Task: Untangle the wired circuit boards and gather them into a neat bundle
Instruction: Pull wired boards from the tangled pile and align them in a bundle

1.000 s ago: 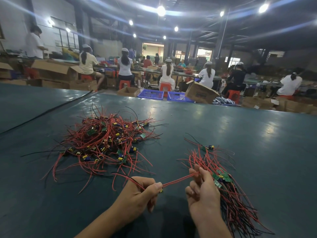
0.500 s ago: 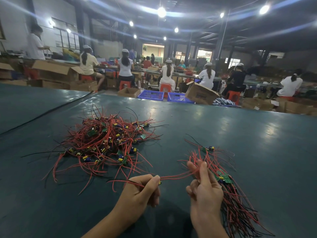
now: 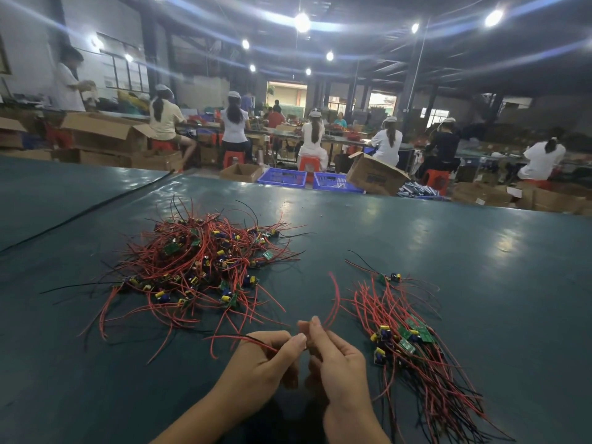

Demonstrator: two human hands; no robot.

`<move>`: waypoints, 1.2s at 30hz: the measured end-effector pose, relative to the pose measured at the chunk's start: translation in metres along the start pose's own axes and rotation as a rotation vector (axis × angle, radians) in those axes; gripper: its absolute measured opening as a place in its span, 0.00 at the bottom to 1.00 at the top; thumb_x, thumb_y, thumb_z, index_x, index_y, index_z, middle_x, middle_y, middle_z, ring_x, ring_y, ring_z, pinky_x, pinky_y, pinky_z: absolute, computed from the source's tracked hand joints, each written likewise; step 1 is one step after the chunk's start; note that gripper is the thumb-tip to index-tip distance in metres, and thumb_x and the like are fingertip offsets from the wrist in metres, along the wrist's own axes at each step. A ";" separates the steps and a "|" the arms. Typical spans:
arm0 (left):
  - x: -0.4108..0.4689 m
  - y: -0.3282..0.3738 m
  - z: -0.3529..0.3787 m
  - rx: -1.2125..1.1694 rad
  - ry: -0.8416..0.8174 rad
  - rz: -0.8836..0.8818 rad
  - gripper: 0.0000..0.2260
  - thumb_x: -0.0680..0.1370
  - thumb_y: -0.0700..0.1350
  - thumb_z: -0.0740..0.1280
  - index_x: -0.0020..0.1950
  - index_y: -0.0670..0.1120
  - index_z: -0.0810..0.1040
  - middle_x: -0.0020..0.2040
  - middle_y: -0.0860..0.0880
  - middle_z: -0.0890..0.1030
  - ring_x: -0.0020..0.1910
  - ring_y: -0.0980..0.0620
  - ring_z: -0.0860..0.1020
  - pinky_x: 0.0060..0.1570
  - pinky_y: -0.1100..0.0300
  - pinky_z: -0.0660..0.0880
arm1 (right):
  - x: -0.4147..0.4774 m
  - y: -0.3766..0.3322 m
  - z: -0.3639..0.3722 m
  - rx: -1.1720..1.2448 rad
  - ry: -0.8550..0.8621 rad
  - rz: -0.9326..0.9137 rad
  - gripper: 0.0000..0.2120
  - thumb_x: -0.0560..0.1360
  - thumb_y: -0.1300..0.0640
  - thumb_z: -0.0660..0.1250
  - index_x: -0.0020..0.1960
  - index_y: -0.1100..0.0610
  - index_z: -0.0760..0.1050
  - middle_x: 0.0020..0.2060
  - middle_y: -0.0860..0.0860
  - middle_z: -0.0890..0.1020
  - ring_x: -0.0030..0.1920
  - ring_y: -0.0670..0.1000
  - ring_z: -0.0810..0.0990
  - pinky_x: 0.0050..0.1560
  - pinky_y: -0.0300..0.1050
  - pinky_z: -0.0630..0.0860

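Note:
A tangled heap of small green circuit boards with red and black wires lies on the dark green table, left of centre. To the right a straighter bundle of wired boards lies with its wires running toward me. Between them, near the front, my left hand pinches a wired board by its red and black wires, which trail left. My right hand pinches the red wires on the other side; they curl up and back. The board itself is hidden between my fingers.
A black cable crosses the table's far left. Beyond the far edge stand blue baskets, cardboard boxes and several seated workers at benches.
My hands have come close together in front of me. The red wire that stretched toward the right bundle has pulled free and now curls upward from my right hand.

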State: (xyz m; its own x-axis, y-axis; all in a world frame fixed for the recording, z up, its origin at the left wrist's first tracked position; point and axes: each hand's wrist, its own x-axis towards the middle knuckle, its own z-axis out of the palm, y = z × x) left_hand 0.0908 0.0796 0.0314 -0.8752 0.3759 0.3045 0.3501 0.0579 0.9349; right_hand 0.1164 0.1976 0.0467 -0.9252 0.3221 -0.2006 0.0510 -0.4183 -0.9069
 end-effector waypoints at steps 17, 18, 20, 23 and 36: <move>-0.004 0.010 -0.003 0.012 -0.009 0.032 0.19 0.73 0.56 0.65 0.27 0.46 0.76 0.25 0.47 0.76 0.26 0.52 0.74 0.33 0.62 0.71 | 0.026 -0.030 -0.044 0.392 0.166 -0.058 0.11 0.79 0.53 0.64 0.45 0.57 0.82 0.24 0.45 0.67 0.20 0.42 0.60 0.18 0.33 0.58; -0.004 0.009 -0.003 0.014 0.028 0.024 0.19 0.75 0.56 0.67 0.29 0.45 0.77 0.26 0.47 0.79 0.27 0.52 0.75 0.34 0.63 0.72 | 0.025 -0.031 -0.044 0.392 0.154 -0.068 0.11 0.79 0.52 0.64 0.44 0.56 0.82 0.25 0.44 0.68 0.20 0.42 0.61 0.19 0.33 0.59; -0.001 0.008 -0.004 -0.016 0.095 -0.016 0.17 0.76 0.55 0.68 0.36 0.43 0.82 0.32 0.46 0.83 0.31 0.53 0.79 0.34 0.64 0.73 | 0.023 -0.033 -0.044 0.392 0.122 -0.098 0.13 0.77 0.50 0.65 0.41 0.54 0.84 0.25 0.44 0.69 0.21 0.42 0.62 0.20 0.33 0.61; 0.005 0.009 -0.006 -0.086 0.173 -0.063 0.15 0.70 0.53 0.67 0.41 0.42 0.82 0.37 0.45 0.85 0.33 0.52 0.81 0.31 0.63 0.74 | 0.017 -0.037 -0.040 0.401 0.047 -0.137 0.14 0.72 0.46 0.66 0.38 0.52 0.86 0.26 0.44 0.70 0.23 0.42 0.64 0.22 0.34 0.61; 0.004 0.015 -0.012 -0.476 -0.090 -0.207 0.24 0.73 0.63 0.57 0.32 0.46 0.80 0.29 0.48 0.75 0.28 0.53 0.73 0.33 0.62 0.72 | -0.003 -0.003 -0.005 -0.148 -0.387 -0.097 0.22 0.67 0.37 0.67 0.42 0.55 0.85 0.22 0.47 0.70 0.20 0.43 0.62 0.21 0.35 0.59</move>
State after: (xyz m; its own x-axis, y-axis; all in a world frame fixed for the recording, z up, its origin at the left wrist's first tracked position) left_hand 0.0881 0.0709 0.0485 -0.8706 0.4803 0.1069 -0.0360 -0.2788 0.9597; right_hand 0.1212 0.2026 0.0484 -0.9999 -0.0006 0.0162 -0.0155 -0.2663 -0.9638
